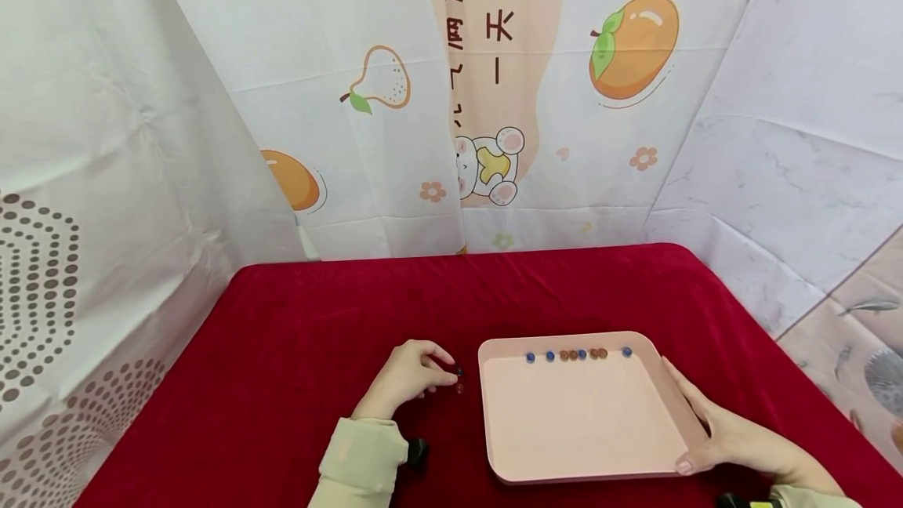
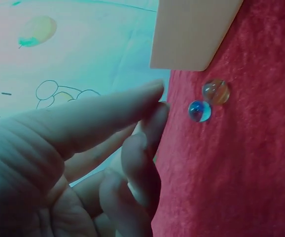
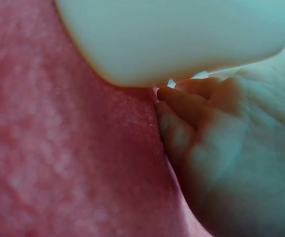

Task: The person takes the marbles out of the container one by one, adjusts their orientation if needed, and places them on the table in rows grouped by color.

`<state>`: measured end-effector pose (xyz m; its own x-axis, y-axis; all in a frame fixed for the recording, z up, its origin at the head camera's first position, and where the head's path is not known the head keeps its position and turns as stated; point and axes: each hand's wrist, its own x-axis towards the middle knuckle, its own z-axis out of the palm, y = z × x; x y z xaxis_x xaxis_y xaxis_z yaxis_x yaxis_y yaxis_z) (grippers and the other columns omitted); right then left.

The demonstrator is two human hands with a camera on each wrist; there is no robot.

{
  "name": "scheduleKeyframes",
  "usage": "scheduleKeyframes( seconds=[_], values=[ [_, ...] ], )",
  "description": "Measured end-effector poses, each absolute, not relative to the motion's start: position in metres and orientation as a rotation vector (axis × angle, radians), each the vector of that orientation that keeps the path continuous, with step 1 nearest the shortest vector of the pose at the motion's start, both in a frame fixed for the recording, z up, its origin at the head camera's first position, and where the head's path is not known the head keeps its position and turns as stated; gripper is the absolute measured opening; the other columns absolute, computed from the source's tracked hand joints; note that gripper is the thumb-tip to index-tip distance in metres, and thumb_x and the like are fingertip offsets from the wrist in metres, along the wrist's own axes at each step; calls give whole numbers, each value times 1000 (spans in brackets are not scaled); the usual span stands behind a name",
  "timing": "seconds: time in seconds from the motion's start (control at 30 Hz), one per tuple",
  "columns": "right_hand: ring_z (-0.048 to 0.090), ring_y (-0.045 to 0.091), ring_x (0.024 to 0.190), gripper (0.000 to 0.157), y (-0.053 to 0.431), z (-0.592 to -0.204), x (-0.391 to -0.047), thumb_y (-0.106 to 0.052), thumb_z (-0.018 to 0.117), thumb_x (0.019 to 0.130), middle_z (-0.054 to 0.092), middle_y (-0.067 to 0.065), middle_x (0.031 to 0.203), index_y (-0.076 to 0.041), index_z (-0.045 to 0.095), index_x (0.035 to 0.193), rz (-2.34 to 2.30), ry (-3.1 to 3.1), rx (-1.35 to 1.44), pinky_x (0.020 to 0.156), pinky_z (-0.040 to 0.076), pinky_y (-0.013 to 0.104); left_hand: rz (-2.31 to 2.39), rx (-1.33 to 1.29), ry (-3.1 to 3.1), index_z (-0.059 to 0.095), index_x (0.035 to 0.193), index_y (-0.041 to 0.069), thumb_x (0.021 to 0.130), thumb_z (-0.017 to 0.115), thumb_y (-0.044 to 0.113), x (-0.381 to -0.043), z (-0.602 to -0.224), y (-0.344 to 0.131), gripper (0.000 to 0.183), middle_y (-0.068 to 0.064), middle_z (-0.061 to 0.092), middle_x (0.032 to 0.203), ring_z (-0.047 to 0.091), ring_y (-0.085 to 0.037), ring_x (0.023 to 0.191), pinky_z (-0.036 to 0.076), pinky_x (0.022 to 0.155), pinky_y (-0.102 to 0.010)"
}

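While my left hand (image 1: pixel 407 375) hangs just beside two loose marbles, a blue one (image 2: pixel 199 111) and an amber one (image 2: pixel 216 91), main risk is a fumbled pickup. Its fingers are bent, thumb and index slightly apart, nothing visible between them. Both marbles sit on the red-covered desk (image 1: pixel 317 320), left of the tray (image 1: pixel 585 422), close together; can't tell if they touch. Tight spacing, so my guess: nudge blue and amber rolls off. They look smooth, so an off-centre pinch could squirt one away.

Right hand (image 1: pixel 727 433) grips the tray at the near right corner, thumb at the rim, fingers along the outer wall. Can't tell how hard. Eight marbles inside (image 1: pixel 574 355), blue and amber mixed, all line the far wall; I suspect a tilt that way. If I slip or jerk the tray, they could scatter across its floor. Low wall too: drop one from too high and it might bounce out.
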<state>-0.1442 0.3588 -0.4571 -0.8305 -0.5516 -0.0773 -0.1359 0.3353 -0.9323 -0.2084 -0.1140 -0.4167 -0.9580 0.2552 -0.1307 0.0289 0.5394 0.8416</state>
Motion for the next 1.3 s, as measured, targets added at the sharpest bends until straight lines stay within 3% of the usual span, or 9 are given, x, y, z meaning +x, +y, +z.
scheduleKeyframes(
  seconds=[0.43,1.0,1.3],
  values=[
    [27,-13,127,114,358,-457,-144,-7,68,78,8,-24,158,-28,-8,159,-1509,2212,-598,93,38,12,1470,202,2589,72,105,9,85,78,28,-212,-407,-111,28,-8,73,83,63,-17,63,52,53,-29],
    [28,-10,128,112,359,-457,-145,-7,66,80,7,-17,159,-29,-10,159,-1547,2141,-563,94,39,13,1525,240,2577,74,103,10,85,78,29,-221,-385,-80,26,-11,74,83,69,-29,68,53,53,-30],
    [28,-10,127,114,358,-459,-146,-6,67,79,7,-17,159,-26,-11,159,-1551,2157,-602,94,39,12,1562,251,2554,74,100,13,84,79,30,-228,-376,-63,24,-9,73,78,63,-14,58,53,54,-29]
  ],
)
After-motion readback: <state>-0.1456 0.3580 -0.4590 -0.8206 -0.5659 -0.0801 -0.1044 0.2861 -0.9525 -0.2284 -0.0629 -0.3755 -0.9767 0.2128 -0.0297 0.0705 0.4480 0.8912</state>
